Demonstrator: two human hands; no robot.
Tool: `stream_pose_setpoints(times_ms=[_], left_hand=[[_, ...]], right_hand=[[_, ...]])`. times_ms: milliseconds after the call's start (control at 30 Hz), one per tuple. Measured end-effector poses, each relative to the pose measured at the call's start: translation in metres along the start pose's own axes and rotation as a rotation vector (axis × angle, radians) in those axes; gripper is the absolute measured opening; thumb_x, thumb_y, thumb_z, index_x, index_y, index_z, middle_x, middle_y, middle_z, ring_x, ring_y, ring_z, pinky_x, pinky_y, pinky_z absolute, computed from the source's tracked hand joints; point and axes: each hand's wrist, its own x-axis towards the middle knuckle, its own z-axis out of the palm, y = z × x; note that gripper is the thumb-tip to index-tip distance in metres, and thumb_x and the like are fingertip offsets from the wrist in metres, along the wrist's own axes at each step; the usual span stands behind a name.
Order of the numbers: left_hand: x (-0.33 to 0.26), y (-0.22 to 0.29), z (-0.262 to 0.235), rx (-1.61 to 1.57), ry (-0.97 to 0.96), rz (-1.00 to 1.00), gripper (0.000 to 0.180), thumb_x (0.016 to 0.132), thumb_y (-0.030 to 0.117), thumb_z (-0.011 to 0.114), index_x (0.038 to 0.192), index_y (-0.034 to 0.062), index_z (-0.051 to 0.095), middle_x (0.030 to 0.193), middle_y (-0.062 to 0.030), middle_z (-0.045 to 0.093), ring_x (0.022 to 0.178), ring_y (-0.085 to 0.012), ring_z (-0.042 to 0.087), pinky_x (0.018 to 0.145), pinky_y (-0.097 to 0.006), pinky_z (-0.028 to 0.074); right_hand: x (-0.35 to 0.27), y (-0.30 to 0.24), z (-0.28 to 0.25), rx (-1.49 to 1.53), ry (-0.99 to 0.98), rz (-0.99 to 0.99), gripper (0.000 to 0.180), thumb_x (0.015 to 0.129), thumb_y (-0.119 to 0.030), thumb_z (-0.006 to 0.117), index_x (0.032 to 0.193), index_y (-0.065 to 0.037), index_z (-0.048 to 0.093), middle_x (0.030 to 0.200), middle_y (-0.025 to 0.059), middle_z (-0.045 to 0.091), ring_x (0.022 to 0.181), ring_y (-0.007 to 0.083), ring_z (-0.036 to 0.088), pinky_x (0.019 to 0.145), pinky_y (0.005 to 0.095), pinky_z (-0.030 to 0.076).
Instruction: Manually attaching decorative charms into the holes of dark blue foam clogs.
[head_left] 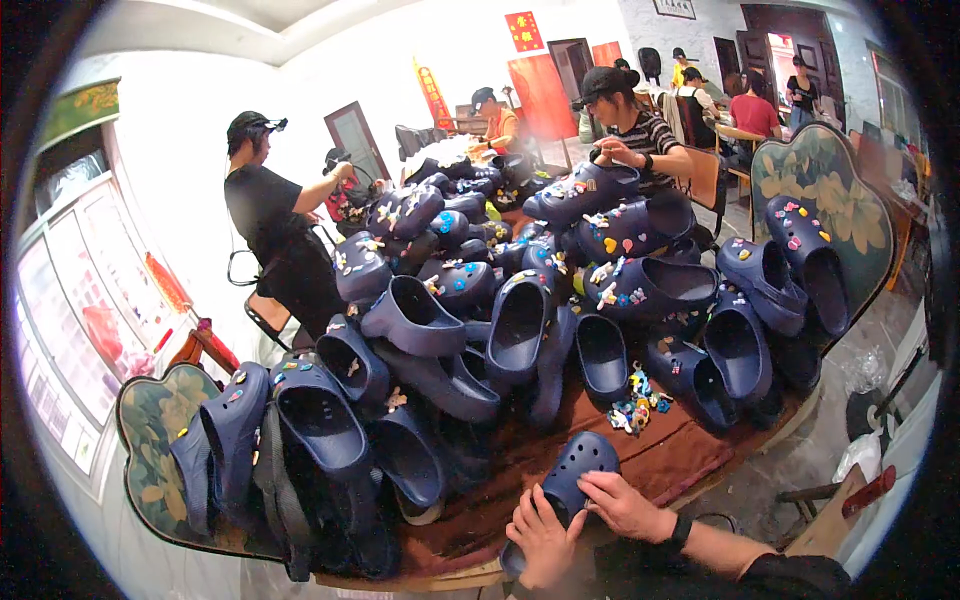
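Observation:
A navy blue clog [582,458] with holes in its toe is in front of me at the near table edge, its toe pointing away. My left hand [541,535] grips its left side, fingers laid along the upper. On the right side of the clog, my right hand [625,508] has thumb and fingers drawn together in a pinch against the upper. Whatever small thing those fingertips may hold is hidden. Just beyond the clog lies a little heap of colourful shoe charms [640,408] on the brown cloth [520,455].
A large heap of navy clogs [520,325], many with charms, covers the table. More clogs [325,425] stand along its left side. Flowered chair backs [830,200] rise at both ends. A person in black [275,205] and one in stripes [640,135] work across the table.

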Motion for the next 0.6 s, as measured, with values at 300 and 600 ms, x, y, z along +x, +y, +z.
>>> stream_pose_setpoints(times_ms=[300,600], left_hand=[[0.002,-0.008,-0.041,-0.212,-0.157,0.068,0.081,0.081,0.051,0.068,0.139,0.004,0.035,0.13,-0.0237,0.047,0.113,-0.0416,0.05,0.09,-0.052,0.042],[0.068,-0.017,-0.073,-0.162,-0.33,0.583,0.073,0.077,0.015,0.073,0.14,0.0063,0.038,0.139,-0.0219,0.041,0.129,-0.0427,0.038,0.099,-0.049,0.04]], right_hand=[[-0.02,0.006,0.008,-0.012,0.127,0.107,0.034,0.08,-0.006,0.07,0.111,-0.002,0.058,0.109,0.0137,0.056,0.104,0.0337,0.055,0.09,0.0411,0.047],[0.015,0.032,0.022,0.047,0.14,0.159,0.014,0.086,-0.013,0.066,0.093,-0.004,0.059,0.093,0.0118,0.056,0.09,0.0315,0.055,0.077,0.0399,0.048]])
